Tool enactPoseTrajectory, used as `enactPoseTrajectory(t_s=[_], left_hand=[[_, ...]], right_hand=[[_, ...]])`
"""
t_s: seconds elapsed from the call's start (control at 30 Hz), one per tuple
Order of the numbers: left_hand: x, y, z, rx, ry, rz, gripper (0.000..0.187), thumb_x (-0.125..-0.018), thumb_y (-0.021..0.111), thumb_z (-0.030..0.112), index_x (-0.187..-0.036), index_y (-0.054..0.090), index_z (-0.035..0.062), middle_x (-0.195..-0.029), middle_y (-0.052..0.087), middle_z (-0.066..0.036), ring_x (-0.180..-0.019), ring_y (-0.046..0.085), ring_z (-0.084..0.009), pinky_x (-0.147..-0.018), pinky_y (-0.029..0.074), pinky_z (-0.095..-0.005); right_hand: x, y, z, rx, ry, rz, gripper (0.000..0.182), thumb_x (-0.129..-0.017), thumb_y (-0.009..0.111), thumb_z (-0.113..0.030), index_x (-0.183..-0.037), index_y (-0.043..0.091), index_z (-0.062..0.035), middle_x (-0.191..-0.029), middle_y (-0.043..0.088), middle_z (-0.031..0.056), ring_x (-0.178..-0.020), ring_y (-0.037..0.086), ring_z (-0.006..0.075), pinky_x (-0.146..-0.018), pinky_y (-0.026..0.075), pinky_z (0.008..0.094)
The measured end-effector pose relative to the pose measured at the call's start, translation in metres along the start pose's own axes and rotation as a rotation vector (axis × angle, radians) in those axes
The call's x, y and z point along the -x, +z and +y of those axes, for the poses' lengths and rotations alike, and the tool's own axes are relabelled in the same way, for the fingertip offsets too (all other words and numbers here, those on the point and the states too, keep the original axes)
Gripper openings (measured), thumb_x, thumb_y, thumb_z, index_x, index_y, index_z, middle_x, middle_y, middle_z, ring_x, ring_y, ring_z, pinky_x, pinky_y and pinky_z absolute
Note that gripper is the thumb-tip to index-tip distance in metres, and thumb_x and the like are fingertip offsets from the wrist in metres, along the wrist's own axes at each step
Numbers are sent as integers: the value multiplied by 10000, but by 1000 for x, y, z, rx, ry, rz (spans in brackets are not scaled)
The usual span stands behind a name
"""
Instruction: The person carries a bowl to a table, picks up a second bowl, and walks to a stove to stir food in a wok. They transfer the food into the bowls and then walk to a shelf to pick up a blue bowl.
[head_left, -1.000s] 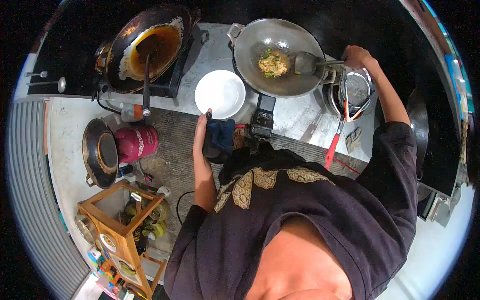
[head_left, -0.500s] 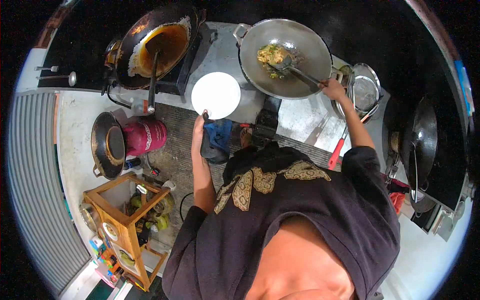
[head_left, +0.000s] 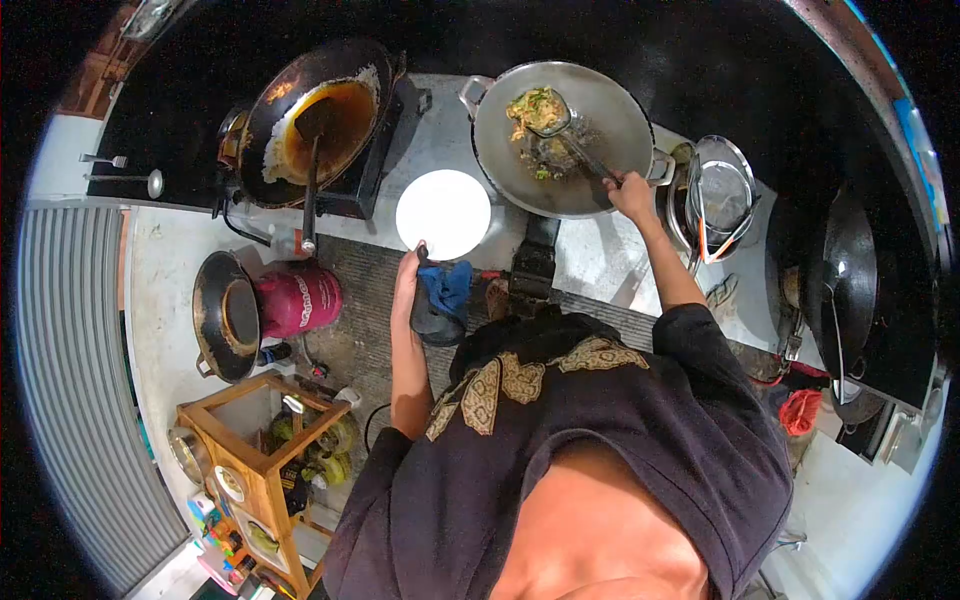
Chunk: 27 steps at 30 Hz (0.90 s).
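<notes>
My left hand point(head_left: 411, 268) grips the near edge of a white plate point(head_left: 443, 214), with a dark blue cloth point(head_left: 447, 290) hanging just beside the hand. The plate looks bare and is held left of a large grey wok point(head_left: 610, 120). My right hand point(head_left: 630, 194) is closed round the handle of a metal cooking ladle point(head_left: 578, 150), reaching over the wok's near right rim. Yellow-green cooked food point(head_left: 533, 108) lies at the ladle's head, on the upper left of the wok's inside. Smaller bits and oil remain at the wok's middle.
At the left, a second wok point(head_left: 345, 95) holds brown oil and a long-handled turner. Strainers point(head_left: 724, 190) rest right of the grey wok. A pink gas cylinder point(head_left: 305, 300), a dark pan point(head_left: 228, 315) and a wooden-framed case point(head_left: 270, 462) stand at lower left. Another wok point(head_left: 838, 285) is far right.
My right hand has moved left, pushing the ladle and food toward the wok's upper left side. The plate stays in my left hand. The whole view has shifted slightly.
</notes>
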<state>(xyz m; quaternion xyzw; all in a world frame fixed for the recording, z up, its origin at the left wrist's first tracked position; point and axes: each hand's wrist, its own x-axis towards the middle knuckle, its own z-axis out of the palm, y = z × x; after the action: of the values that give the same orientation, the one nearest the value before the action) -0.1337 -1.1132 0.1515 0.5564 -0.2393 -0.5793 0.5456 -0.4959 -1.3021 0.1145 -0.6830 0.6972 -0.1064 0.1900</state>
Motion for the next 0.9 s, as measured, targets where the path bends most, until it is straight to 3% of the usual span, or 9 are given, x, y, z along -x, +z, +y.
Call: enactPoseTrajectory(t_s=[0.2, 0.3, 0.4, 0.5, 0.53, 0.7, 0.73, 0.83, 0.9], left_hand=[[-3, 1, 2, -12, -6, -33, 389, -809, 528, 383, -936, 537, 16, -754, 512, -7, -642, 475, -85, -574, 383, -209], [-20, -2, -7, 105, -116, -33, 387, -812, 524, 382, -939, 537, 17, -753, 520, -7, -652, 480, -80, -583, 388, -211], [-39, 5, -8, -18, -21, -34, 388, -816, 520, 380, -939, 536, 13, -758, 529, -11, -664, 491, -82, -588, 397, -212], [-57, 20, -2, -107, 11, -123, 394, -819, 517, 378, -948, 536, 6, -785, 544, -20, -672, 498, -80, -587, 398, -207], [-57, 31, 3, -103, -20, -116, 415, -819, 513, 387, -967, 537, 0, -815, 554, -34, -727, 503, -98, -655, 391, -223], [-99, 50, -14, -99, -60, -236, 453, -820, 502, 411, -989, 535, -8, -857, 571, -66, -841, 491, -131, -796, 344, -270], [-107, 53, -18, -120, -83, -260, 450, -821, 503, 411, -988, 535, -5, -851, 574, -67, -835, 495, -128, -785, 352, -267], [-116, 74, -8, -138, -162, -362, 403, -833, 497, 384, -985, 532, 12, -799, 593, -68, -797, 537, -119, -727, 421, -258], [-118, 87, 0, -51, -222, -463, 382, -842, 490, 361, -990, 525, 11, -783, 599, -69, -782, 557, -118, -699, 453, -253]], right_hand=[[0, 19, 9, -123, 64, 11, 282, -753, 571, -293, -981, 621, -135, -788, 599, 184, -756, 589, 327, -657, 452, 386], [22, 2, 9, -208, -39, 37, 293, -755, 576, -283, -997, 613, -122, -764, 596, 193, -714, 593, 322, -627, 449, 375], [39, -6, 20, -202, -116, 139, 301, -770, 575, -259, -1024, 599, -99, -685, 596, 172, -603, 587, 225, -574, 438, 318], [48, -21, 33, -242, -58, 69, 309, -785, 573, -233, -1042, 585, -63, -605, 569, 122, -531, 500, 104, -525, 405, 255], [51, -29, 35, -322, -93, 71, 315, -800, 564, -217, -1060, 572, -40, -576, 540, 32, -516, 413, 49, -484, 365, 229], [70, -112, 34, -286, -91, -77, 305, -826, 535, -177, -1094, 553, -31, -595, 457, -67, -502, 350, 29, -443, 299, 209], [70, -127, 41, -315, -70, -93, 291, -782, 575, -207, -1024, 596, -47, -675, 604, 67, -591, 486, 78, -578, 422, 271], [83, -185, 29, -209, -96, -160, 309, -789, 573, -201, -1046, 580, -29, -680, 586, 54, -585, 463, 67, -573, 417, 249], [94, -223, -1, -203, -32, -250, 303, -792, 568, -174, -1055, 573, -23, -740, 619, 73, -632, 516, 80, -615, 435, 262]])
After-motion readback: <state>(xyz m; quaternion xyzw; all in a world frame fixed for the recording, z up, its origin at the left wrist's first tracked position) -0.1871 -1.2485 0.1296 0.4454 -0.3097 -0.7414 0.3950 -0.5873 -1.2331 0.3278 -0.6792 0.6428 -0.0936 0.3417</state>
